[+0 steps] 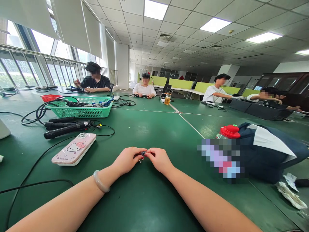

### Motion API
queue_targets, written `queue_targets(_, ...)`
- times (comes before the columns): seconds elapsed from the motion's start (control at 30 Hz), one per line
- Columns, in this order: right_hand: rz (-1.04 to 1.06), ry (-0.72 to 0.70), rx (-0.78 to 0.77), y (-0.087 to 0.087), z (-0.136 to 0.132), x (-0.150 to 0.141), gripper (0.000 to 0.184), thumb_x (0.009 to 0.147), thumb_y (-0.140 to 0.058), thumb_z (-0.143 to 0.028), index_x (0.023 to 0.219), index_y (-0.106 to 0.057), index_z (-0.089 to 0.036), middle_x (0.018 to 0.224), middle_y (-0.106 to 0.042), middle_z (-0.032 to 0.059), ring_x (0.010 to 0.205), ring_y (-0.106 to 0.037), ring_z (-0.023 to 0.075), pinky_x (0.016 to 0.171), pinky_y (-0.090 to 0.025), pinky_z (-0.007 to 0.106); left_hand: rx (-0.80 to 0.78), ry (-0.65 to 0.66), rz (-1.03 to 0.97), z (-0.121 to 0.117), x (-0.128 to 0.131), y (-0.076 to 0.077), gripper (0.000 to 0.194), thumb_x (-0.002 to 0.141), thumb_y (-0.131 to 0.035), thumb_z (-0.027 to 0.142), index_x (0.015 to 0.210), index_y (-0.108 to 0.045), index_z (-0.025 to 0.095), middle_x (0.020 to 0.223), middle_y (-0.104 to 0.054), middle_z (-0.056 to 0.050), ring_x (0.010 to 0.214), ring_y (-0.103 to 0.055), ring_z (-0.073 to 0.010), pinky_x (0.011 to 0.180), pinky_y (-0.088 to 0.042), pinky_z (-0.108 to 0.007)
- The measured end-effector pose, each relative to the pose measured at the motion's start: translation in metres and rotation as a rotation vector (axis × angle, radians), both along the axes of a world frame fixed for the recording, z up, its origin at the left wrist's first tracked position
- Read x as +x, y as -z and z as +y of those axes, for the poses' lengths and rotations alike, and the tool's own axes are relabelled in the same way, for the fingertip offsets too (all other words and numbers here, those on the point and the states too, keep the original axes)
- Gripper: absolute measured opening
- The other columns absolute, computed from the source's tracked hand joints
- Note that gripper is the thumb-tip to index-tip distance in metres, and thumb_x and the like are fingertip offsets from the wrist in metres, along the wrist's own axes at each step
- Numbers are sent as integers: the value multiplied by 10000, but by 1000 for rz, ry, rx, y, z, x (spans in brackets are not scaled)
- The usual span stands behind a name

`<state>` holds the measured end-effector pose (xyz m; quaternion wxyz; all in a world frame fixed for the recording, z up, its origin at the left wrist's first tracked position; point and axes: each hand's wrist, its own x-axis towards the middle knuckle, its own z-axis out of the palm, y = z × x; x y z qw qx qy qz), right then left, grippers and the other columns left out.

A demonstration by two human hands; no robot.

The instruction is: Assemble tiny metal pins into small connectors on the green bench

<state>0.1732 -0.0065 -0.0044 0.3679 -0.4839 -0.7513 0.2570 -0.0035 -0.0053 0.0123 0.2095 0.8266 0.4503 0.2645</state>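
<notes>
Just above the green tabletop (142, 129), my two hands meet in the middle of the head view. My left hand (129, 158) is closed, its thumb and fingers pinching a small dark part (143, 153) with a bit of shiny metal below it. From the other side, my right hand (158, 158) is closed on the same part with thumb and fingertips. Most of the part is covered by my fingers, and its kind is too small to make out.
To the left lie a pink phone (74, 149), black rod-shaped tools (70, 127), cables and a green basket (83, 111). On the right are a dark bag (267, 154), a red-lidded bottle (229, 131) and crumpled tissue (291, 195). Several people sit around the far table edges.
</notes>
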Motion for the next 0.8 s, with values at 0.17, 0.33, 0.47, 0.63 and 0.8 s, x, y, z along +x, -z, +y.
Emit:
queue_targets(0.17, -23, -10, 25, 0, 0, 1, 199, 805, -519, -326, 722, -646, -198, 666, -619, -15, 617, -518, 116, 575, -365, 214, 9, 20, 14, -2, 0, -3, 328, 803, -461, 307, 1083, -630, 276, 899, -684, -24, 800, -587, -181, 772, -434, -278)
queue_targets(0.33, -65, -13, 71, 0, 0, 1, 193, 824, -505, -323, 751, -641, -206, 680, -617, -14, 622, -513, 115, 581, -371, 216, -22, 38, -21, -2, 0, -4, 350, 790, -473, 297, 1107, -616, 264, 897, -680, -29, 771, -585, -172, 745, -438, -267)
queue_targets(0.47, -114, -25, 120, -1, -2, 0, 188, 840, -484, -298, 771, -634, -207, 704, -619, -3, 641, -522, 121, 601, -382, 223, -53, 64, -57, -3, 1, -4, 385, 781, -472, 300, 1142, -591, 240, 862, -672, -25, 718, -577, -151, 700, -439, -245)
queue_targets(0.63, -151, -7, 160, -3, -5, -2, 155, 832, -501, -288, 769, -621, -212, 720, -618, -5, 657, -526, 122, 618, -381, 228, -59, 89, -93, -4, 1, -6, 408, 780, -478, 330, 1163, -568, 219, 818, -651, -21, 686, -563, -139, 688, -437, -241)
queue_targets(0.8, -185, -22, 150, -6, -6, -2, 219, 858, -458, -297, 750, -629, -211, 711, -624, 2, 669, -538, 127, 626, -382, 230, -76, 33, -61, -2, 0, -5, 418, 768, -479, 356, 1155, -560, 220, 687, -606, -2, 614, -534, -137, 631, -424, -241)
